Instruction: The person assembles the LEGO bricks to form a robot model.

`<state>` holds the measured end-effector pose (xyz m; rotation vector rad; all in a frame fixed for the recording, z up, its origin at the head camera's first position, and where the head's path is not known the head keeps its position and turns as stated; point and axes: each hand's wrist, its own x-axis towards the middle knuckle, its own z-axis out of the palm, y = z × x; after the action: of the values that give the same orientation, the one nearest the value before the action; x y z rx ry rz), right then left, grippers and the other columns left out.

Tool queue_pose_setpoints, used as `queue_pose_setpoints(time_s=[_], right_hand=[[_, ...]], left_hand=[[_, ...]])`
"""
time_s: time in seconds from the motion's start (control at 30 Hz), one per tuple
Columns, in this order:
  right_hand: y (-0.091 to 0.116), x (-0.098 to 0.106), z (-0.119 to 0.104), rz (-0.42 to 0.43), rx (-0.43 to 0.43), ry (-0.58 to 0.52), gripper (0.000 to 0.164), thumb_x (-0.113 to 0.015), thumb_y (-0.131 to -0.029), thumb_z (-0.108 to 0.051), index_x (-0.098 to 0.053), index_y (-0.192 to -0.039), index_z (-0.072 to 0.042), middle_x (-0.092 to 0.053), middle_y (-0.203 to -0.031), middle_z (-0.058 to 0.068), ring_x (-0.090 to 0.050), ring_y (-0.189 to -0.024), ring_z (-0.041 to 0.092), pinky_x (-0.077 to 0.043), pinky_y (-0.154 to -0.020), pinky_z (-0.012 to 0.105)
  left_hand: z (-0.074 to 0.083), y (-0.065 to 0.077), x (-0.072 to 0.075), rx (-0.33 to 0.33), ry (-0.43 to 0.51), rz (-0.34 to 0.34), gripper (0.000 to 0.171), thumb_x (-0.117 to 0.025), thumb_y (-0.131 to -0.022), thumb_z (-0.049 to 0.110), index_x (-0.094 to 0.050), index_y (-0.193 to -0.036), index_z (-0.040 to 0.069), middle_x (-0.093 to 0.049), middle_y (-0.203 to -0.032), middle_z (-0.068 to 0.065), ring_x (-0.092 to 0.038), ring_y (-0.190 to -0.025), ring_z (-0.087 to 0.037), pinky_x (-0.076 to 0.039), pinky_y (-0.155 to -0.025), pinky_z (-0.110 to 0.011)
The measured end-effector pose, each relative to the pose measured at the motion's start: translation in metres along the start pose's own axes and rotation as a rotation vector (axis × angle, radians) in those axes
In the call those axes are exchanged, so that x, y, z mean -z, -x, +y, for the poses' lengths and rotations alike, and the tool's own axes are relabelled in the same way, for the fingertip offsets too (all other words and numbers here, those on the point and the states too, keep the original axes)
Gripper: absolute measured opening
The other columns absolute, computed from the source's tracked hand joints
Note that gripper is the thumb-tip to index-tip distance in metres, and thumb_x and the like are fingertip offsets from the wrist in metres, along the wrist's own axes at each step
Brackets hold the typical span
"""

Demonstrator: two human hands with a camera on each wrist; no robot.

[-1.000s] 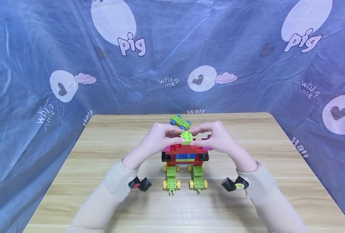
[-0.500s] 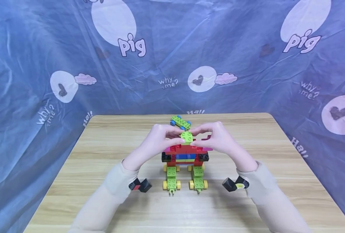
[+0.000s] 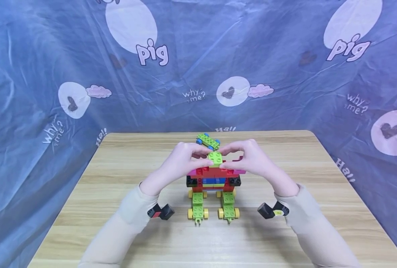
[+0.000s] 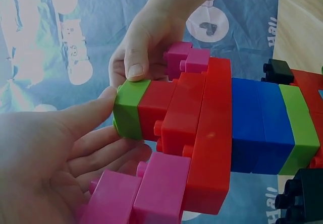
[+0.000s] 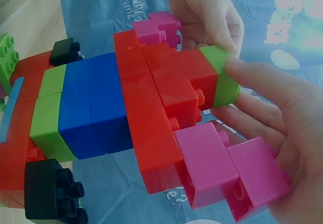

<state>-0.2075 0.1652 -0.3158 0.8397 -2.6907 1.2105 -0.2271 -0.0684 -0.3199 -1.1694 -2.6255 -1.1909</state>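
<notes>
At mid-table stands a building-block figure with red, blue, pink and black bricks; its red brick row point(image 3: 213, 172) lies just under a lime-green brick point(image 3: 215, 158) at the top. My left hand point(image 3: 187, 158) pinches that green brick from the left, thumb in front and fingers behind. From the right, my right hand point(image 3: 247, 158) pinches the same brick. Both wrist views show the green brick point(image 4: 132, 109) sitting flush on a red brick point(image 5: 197, 75). Stepped pink bricks point(image 4: 161, 183) jut out at either side, close to the palms.
The figure's feet are two green wheeled bases point(image 3: 197, 211) with yellow wheels. Behind it lies another green wheeled base point(image 3: 207, 141) with blue wheels. A blue printed cloth point(image 3: 198, 67) hangs around the back and sides of the wooden table point(image 3: 124, 149).
Both hands keep their hold on the green brick. The right wrist has shifted very slightly to the right; the figure looks unchanged.
</notes>
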Motion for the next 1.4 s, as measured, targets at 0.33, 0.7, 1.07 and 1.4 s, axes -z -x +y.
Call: queue_pose_setpoints(time_s=[0.33,0.7,1.07,1.4], right_hand=[[0.003,-0.001,0.003,0.006,0.097,0.04,0.038,-0.083,-0.075,-0.015,-0.071,-0.111,-0.007,-0.073,-0.103,0.006,-0.067,-0.095,0.021,-0.057,-0.065,0.024],[0.005,0.014,0.009,0.103,0.189,0.114,0.038,-0.078,-0.078,-0.008,-0.069,-0.114,-0.005,-0.072,-0.111,0.007,-0.066,-0.105,0.02,-0.052,-0.091,0.031],[0.0,0.034,0.046,0.352,0.001,-0.135,0.018,-0.068,-0.088,-0.004,-0.069,-0.104,0.004,-0.069,-0.093,-0.022,-0.066,-0.085,-0.002,-0.052,-0.076,0.014],[-0.025,0.025,0.104,0.296,-0.137,-0.057,0.023,-0.071,-0.087,-0.012,-0.07,-0.106,0.001,-0.072,-0.099,0.014,-0.062,-0.077,-0.002,-0.051,-0.07,0.014]], left_hand=[[-0.006,0.005,0.001,-0.123,-0.08,0.021,0.039,-0.076,-0.084,0.026,-0.068,-0.117,0.008,-0.071,-0.108,-0.005,-0.066,-0.098,-0.017,-0.056,-0.083,-0.031],[-0.009,0.006,0.001,-0.106,-0.068,0.018,0.041,-0.078,-0.082,0.027,-0.069,-0.117,0.008,-0.072,-0.108,-0.005,-0.067,-0.1,-0.017,-0.057,-0.077,-0.024],[-0.009,0.007,0.001,-0.087,-0.054,0.026,0.037,-0.078,-0.081,0.027,-0.07,-0.113,0.01,-0.072,-0.106,-0.004,-0.067,-0.098,-0.016,-0.058,-0.078,-0.034],[-0.01,0.007,-0.001,-0.077,-0.033,0.022,0.037,-0.078,-0.081,0.026,-0.07,-0.113,0.01,-0.072,-0.105,-0.004,-0.066,-0.098,-0.016,-0.058,-0.08,-0.034]])
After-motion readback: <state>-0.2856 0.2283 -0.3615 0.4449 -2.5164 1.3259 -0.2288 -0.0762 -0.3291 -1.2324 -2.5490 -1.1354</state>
